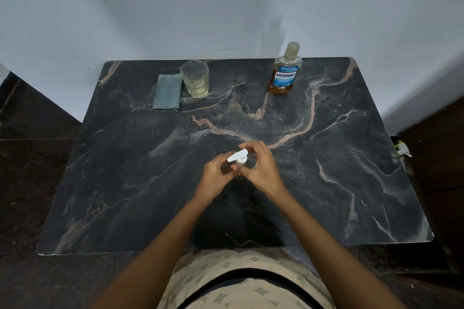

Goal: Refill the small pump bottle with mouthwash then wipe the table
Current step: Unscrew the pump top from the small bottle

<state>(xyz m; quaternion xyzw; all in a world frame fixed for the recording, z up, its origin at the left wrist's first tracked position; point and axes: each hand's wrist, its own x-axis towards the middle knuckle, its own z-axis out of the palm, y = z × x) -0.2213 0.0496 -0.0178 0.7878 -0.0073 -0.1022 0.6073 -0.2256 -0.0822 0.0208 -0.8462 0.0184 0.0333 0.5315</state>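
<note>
Fingers of the right hand are pinched on the white pump head; the left hand is wrapped around the small pump bottle, which stands at the centre of the tabletop. At one o'clock stands the mouthwash bottle, capped, with liquid low in it. At eleven o'clock a glass holds a little pale liquid, a folded grey cloth just beside it. Judgement: the pump collar is being turned, direction undetermined. Recommended: keep the bottle upright and pressed down, twist at the collar rather than the nozzle.
</note>
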